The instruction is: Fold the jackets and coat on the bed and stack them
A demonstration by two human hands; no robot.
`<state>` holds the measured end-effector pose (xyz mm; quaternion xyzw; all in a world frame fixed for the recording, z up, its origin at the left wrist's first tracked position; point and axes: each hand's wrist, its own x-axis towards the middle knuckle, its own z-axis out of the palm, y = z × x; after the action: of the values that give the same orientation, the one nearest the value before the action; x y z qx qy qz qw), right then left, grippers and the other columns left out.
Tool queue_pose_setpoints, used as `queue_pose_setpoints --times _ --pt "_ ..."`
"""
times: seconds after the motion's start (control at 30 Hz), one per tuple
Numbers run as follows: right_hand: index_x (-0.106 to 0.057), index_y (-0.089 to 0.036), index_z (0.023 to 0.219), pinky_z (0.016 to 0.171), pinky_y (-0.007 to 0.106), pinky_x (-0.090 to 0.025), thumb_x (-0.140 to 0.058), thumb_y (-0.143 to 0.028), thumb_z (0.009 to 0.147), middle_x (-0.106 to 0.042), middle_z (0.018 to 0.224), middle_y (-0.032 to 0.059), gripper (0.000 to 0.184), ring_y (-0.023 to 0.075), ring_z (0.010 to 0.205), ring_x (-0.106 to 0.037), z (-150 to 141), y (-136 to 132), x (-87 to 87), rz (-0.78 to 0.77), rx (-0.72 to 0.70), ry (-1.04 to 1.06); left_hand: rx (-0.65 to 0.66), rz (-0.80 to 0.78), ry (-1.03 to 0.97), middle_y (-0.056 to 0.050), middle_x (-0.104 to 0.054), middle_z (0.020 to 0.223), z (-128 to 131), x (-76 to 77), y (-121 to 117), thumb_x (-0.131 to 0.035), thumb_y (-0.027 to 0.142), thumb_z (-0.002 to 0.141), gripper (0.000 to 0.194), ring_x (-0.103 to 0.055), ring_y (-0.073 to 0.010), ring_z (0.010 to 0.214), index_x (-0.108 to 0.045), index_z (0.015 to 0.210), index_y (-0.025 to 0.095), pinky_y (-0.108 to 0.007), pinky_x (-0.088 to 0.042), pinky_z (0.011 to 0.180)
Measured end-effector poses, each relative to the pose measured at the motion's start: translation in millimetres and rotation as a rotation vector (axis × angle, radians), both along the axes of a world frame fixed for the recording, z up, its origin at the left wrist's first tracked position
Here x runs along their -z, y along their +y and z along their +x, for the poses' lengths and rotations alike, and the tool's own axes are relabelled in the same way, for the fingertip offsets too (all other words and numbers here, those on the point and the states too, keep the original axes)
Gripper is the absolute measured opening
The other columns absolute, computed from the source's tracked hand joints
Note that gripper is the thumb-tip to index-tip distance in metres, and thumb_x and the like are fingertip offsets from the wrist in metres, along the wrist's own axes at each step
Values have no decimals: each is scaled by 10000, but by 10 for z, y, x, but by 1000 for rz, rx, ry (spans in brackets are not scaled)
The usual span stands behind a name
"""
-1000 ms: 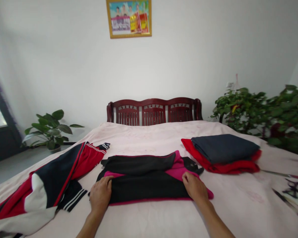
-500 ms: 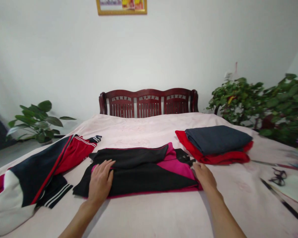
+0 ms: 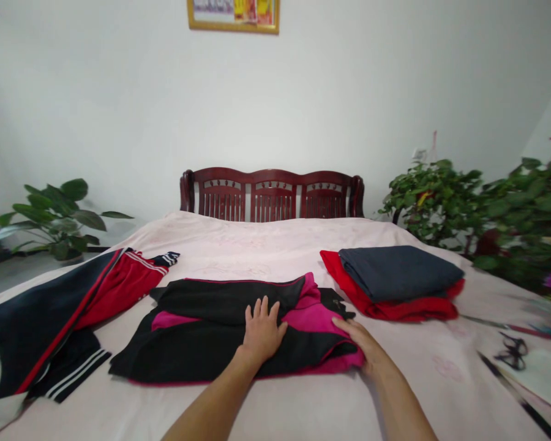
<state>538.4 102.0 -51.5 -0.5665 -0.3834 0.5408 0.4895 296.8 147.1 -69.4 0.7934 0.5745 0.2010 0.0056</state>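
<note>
A folded black-and-magenta garment (image 3: pixel 211 358) lies on the pink bedsheet (image 3: pixel 257 254), with a black upper layer across it and magenta lining showing through. My left hand (image 3: pixel 261 334) rests flat on its middle, fingers spread, holding nothing. My right hand (image 3: pixel 360 346) lies against the garment's front right edge, pressing on a magenta fold without visibly gripping it. A red-black-and-white track jacket (image 3: pixel 82 303) sprawls to the left, apart from both hands.
At the right sits a folded dark grey cloth on red fabric (image 3: pixel 397 275). Scissors (image 3: pixel 512 352) and a long black-edged ruler (image 3: pixel 518 398) lie at the far right. A wooden headboard (image 3: pixel 270 196) closes the far end, with potted plants (image 3: pixel 441 202) beside the bed.
My left hand has slid right to the garment's middle, and my right hand has moved toward its front edge. The magenta fold now shows there. The view has shifted slightly.
</note>
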Motion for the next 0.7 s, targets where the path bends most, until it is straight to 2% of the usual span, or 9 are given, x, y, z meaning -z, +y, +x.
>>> queue_pose_setpoints --times 0.17,0.23,0.33,0.4,0.53,0.63,0.7 --pt "-687 -193 1053 816 363 -598 -742 -301 700 -781 918 65 373 249 905 -741 -175 51 -36 90 101 448 -15 -6 -85 -125 -426 1555 -44 34 -49 -502 461 924 527 -356 -320 1449 -534 1416 276 -530 -232 1189" --pt "-703 -212 1018 808 352 -600 -756 -293 685 -781 905 34 346 236 882 -741 -292 60 -125 151 100 510 2 -51 -150 -112 -428 1556 -66 15 -37 -492 437 926 512 -347 -300 1457 -546 1405 266 -508 -216 1204" --pt "-711 -238 974 778 306 -594 -776 -263 665 -776 897 -2 317 205 851 -734 -524 67 -374 281 87 484 46 -143 -325 -117 -440 1547 -107 -16 20 -470 390 928 514 -335 -282 1464 -551 1401 206 -477 -173 1227" --pt "-706 -235 990 759 293 -585 -781 -243 648 -771 902 -5 349 197 838 -728 -724 101 -596 324 37 468 81 -241 -559 -124 -465 1529 -156 -57 67 -447 395 935 546 -361 -270 1451 -518 1426 167 -434 -178 1232" --pt "-672 -203 1051 657 265 -549 -746 -245 655 -734 787 -15 405 168 695 -694 -1240 291 -971 330 -120 391 146 -556 -1245 -151 -464 1524 -415 -252 113 -377 522 965 699 -423 -244 1417 -314 1540 129 -346 -261 1206" --pt "-657 -197 1058 598 223 -497 -710 -278 682 -694 735 -32 389 128 629 -642 -1703 473 -992 333 -168 189 85 -802 -1653 -172 -446 1531 -832 -462 87 -231 615 976 746 -501 -281 1356 -159 1583 188 -436 -375 1141" --pt "-647 -197 1143 659 237 -502 -652 -332 752 -712 822 -9 414 137 715 -654 -2021 537 -849 346 -273 -62 12 -780 -1836 -165 -412 1554 -1189 -562 50 -192 630 974 732 -522 -290 1337 -115 1585 236 -458 -434 1091"
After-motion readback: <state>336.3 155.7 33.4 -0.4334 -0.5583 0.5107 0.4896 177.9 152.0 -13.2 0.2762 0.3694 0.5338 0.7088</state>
